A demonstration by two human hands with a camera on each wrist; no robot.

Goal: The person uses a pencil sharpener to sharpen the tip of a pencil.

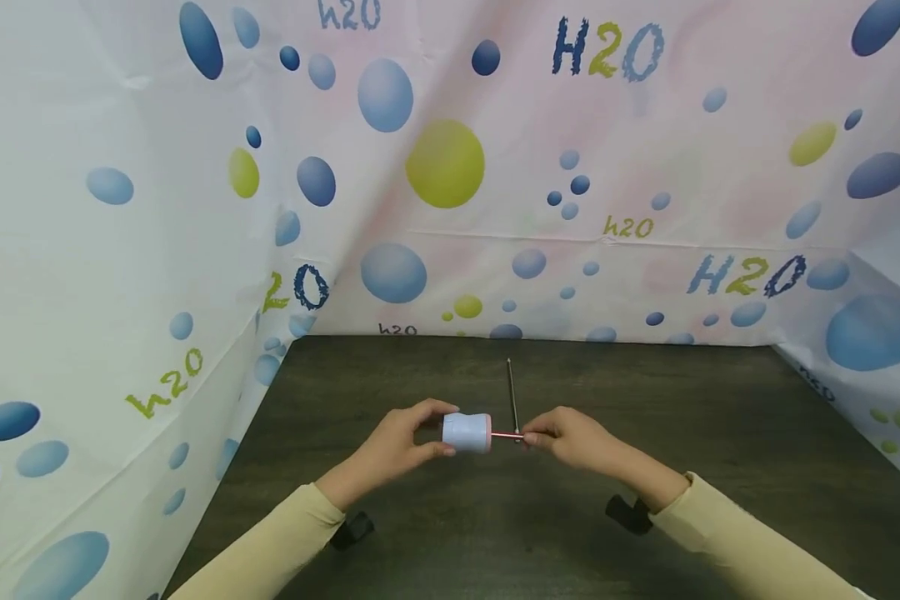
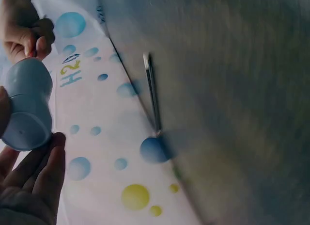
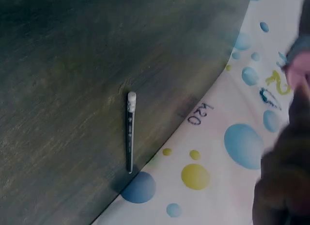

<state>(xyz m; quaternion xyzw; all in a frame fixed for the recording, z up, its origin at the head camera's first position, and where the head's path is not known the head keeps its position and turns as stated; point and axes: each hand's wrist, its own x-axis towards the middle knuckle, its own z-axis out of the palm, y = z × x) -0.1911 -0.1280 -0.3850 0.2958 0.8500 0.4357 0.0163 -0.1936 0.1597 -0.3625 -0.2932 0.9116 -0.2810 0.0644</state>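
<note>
My left hand (image 1: 397, 442) grips a light-blue, waisted pencil sharpener (image 1: 465, 432) between thumb and fingers, holding it on its side above the table. Its pink end faces right, toward my right hand (image 1: 573, 439). From that end sticks a thin red pencil (image 1: 506, 435), whose outer end my right hand pinches between thumb and fingertips. How deep its point sits inside is hidden. In the left wrist view, the sharpener's round blue base (image 2: 26, 131) faces the camera. The right wrist view shows the pink end (image 3: 299, 70) blurred at the edge.
A dark pencil with a white eraser (image 3: 130, 133) lies on the dark wooden table (image 1: 645, 392), just beyond my hands, its tip pointing away. White sheeting (image 1: 450, 233) with bubble prints and H2O lettering stands around the back and sides.
</note>
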